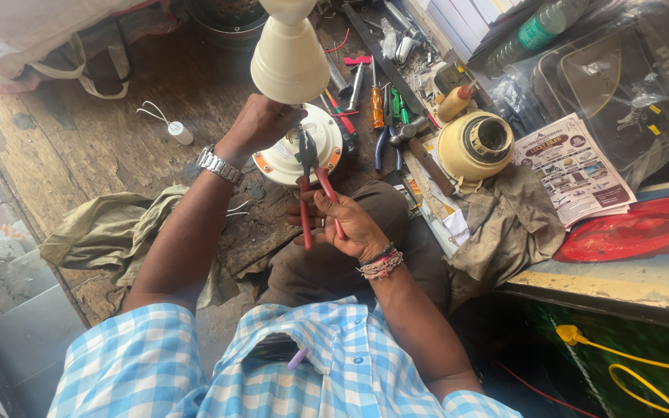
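Right hand (350, 224): fingers curled around red-handled pliers (309, 186), jaws up, at the round white fan motor housing (297, 147).
Left hand (261, 124): closed on the housing's upper edge, steel wristwatch (218, 164) on the wrist.
Cream cone-shaped cover (289, 58): directly above the housing.
Worn wooden floor (110, 131): olive cloth (110, 232) toward its left edge, small white capacitor (180, 132) farther back.
Bench (629, 279), right: cream round casing (475, 145), screwdrivers (377, 104), hammer (420, 151), printed leaflet (574, 170), red oval plate (632, 228) near the front edge.
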